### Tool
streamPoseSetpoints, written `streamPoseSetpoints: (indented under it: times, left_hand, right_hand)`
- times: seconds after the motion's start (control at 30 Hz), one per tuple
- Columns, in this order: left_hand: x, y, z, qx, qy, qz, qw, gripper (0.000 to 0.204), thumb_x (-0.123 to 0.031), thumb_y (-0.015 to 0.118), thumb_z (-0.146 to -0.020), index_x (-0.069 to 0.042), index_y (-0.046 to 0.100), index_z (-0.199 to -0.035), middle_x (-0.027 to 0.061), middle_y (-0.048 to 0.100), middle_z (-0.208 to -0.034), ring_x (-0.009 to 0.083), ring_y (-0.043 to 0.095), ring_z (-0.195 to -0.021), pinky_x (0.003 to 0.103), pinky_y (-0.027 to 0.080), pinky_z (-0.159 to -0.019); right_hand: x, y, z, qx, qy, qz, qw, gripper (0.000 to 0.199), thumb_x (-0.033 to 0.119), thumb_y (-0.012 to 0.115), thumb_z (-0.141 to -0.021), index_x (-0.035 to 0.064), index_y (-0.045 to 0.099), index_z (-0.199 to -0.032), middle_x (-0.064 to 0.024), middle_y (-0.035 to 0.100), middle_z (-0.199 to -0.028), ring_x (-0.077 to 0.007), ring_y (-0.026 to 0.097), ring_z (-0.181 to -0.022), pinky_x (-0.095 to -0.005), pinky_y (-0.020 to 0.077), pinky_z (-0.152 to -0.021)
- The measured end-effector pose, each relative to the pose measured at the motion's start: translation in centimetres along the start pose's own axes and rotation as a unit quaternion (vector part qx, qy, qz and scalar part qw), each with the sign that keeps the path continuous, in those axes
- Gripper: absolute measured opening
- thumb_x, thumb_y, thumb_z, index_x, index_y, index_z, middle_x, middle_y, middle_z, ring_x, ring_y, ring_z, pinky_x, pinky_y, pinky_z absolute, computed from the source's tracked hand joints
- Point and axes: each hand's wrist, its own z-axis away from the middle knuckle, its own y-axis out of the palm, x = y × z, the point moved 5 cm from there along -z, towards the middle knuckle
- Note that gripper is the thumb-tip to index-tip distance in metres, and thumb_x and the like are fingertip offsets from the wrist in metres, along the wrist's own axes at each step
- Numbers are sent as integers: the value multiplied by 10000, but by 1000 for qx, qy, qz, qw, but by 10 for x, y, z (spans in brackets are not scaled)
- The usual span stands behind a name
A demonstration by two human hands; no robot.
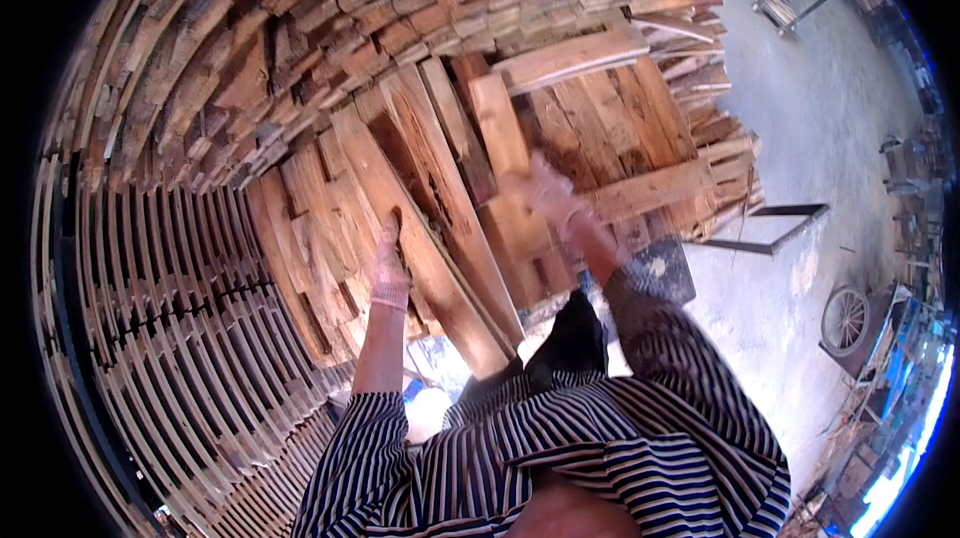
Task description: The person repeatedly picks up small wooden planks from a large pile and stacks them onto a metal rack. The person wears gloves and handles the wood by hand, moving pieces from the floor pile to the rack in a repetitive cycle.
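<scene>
Meeting the left edge of a long plank (418,233), the person's left hand (389,266) points its thumb far; its other fingers cannot be told. The plank slants from far left to near right across the board pile (300,200). The right hand (546,196), blurred, is at a short board (500,123) farther right; its finger state cannot be told.

Left hand (388,266) forward, arm (378,353) extended — right hand (548,200) blurred, slightly farther out, forearm (600,253) slanting inward
</scene>
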Motion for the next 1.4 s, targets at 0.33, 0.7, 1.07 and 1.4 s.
streamPoseSetpoints:
  times: [0.33, 0.7, 1.07, 1.4]
  left_hand:
    - [-2, -3, -5, -27, -74, 116, 990, 705, -499, 748, -934, -90, 552, -1473, 80, 647, -1366, 244, 618, -1219, 409, 509, -1066]
    - [-25, -1, 9, 6, -83, 143, 986, 609, -514, 741, -929, -74, 622, -1334, 129, 731, -1111, 301, 716, -990, 467, 609, -915]
    - [-19, -8, 8, -48, -126, 190, 972, 616, -567, 651, -969, -99, 609, -1367, 109, 724, -1174, 309, 694, -1045, 483, 588, -944]
    - [-59, 70, 48, -37, -121, 179, 976, 445, -372, 625, -1047, -82, 588, -1382, 97, 669, -1308, 265, 641, -1158, 426, 537, -1027]
  right_hand:
    - [119, 52, 82, -117, -120, 366, 915, 867, 607, 589, -972, 84, 290, -1595, -227, 487, -1475, -362, 568, -1261, -415, 543, -983]
    - [55, -11, 0, -169, -28, 205, 964, 776, 512, 498, -994, 18, 300, -1558, -237, 480, -1519, -381, 489, -1402, -563, 369, -1143]
    - [128, 89, 103, -41, -162, 344, 924, 879, 548, 594, -963, 18, 287, -1593, -304, 426, -1515, -453, 492, -1335, -523, 438, -1091]
    - [111, 109, 116, 69, -184, 140, 970, 1031, 607, 717, -856, 223, 199, -1659, -296, 439, -1534, -464, 522, -1356, -439, 487, -1073]
